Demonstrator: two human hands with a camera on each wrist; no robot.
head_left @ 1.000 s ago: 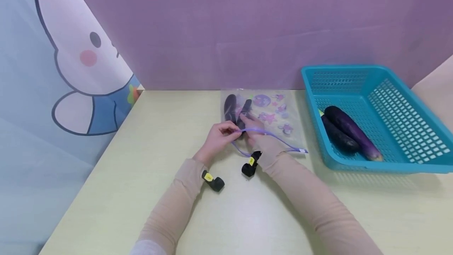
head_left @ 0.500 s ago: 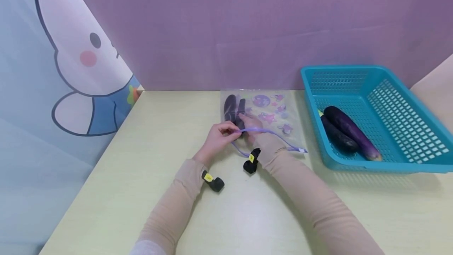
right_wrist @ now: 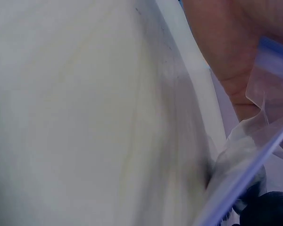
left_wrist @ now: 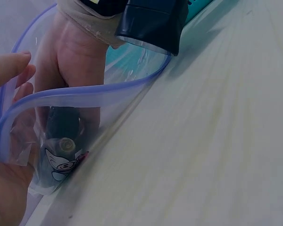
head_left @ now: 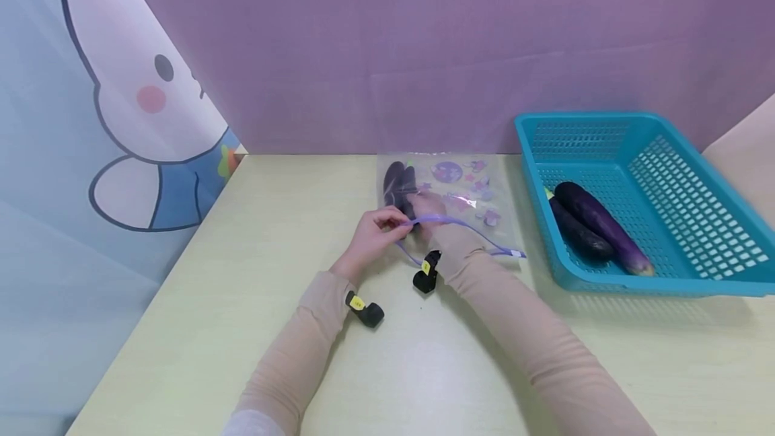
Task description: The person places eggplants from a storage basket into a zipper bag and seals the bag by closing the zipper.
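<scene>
A clear zip bag [head_left: 505, 204] with purple prints and a purple zip edge lies flat at the table's back. Two dark eggplants are inside, a left one [head_left: 393, 180] and a right one [head_left: 408, 184], side by side. My left hand [head_left: 372, 237] pinches the bag's edge and keeps its mouth apart. Through that mouth goes my right hand [head_left: 426, 208], its fingers around the lower part of the right eggplant. In the left wrist view this eggplant [left_wrist: 63, 121] shows dark between thumb and fingers, behind the clear film. The right fingertips are partly hidden.
A teal plastic basket [head_left: 660, 284] stands to the right of the bag. Two more eggplants [head_left: 599, 221] lie in its left part. A purple backdrop [head_left: 424, 52] rises behind the table [head_left: 290, 207]. Black wrist cameras [head_left: 366, 311] hang under both wrists.
Inside the bag, the right eggplant has swung from a slant to nearly upright and now lies against the left one. My right hand has shifted slightly left; my left hand stays put.
</scene>
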